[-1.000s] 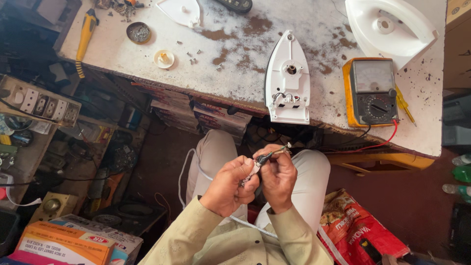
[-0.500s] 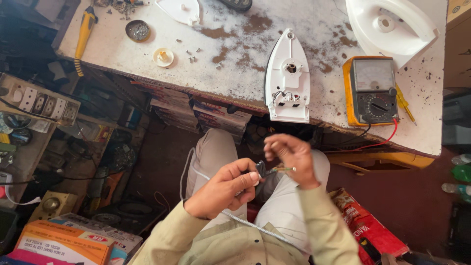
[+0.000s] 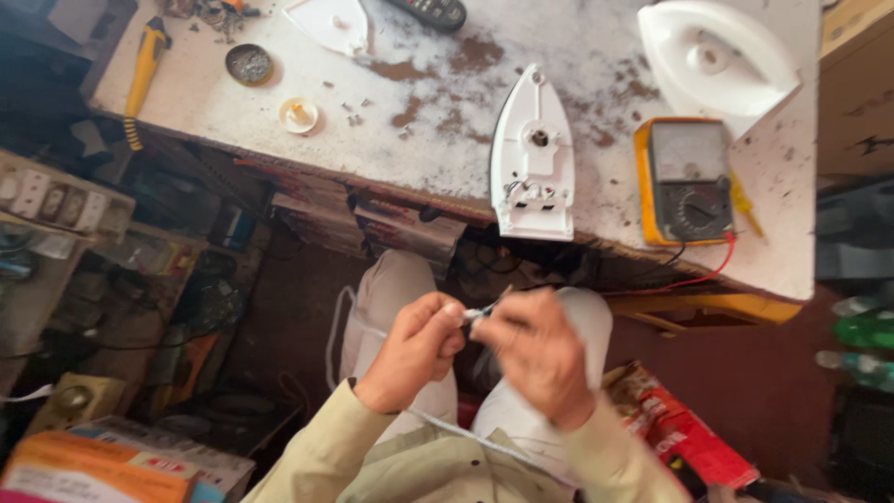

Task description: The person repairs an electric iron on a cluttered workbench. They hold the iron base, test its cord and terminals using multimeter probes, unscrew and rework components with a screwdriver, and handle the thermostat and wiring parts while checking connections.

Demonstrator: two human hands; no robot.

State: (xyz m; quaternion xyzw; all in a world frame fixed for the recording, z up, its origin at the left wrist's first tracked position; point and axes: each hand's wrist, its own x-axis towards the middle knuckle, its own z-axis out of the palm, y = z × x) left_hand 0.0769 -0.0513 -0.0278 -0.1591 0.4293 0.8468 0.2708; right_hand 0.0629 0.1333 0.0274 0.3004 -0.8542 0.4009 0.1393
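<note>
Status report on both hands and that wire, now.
Left hand and right hand together over the lap, pinching the white wire end between fingertips. Picture blurred; grip detail unclear. Nothing between hands; iron base and multimeter untouched on bench.

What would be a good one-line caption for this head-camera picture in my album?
Both hands, left hand and right hand, pinch a thin wire end above the lap, below a stained workbench.

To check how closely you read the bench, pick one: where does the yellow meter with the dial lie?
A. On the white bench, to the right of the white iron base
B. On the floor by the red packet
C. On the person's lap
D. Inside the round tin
A: the yellow meter lies flat on the bench top, just right of the white iron base, while both hands work below the bench edge.
</note>
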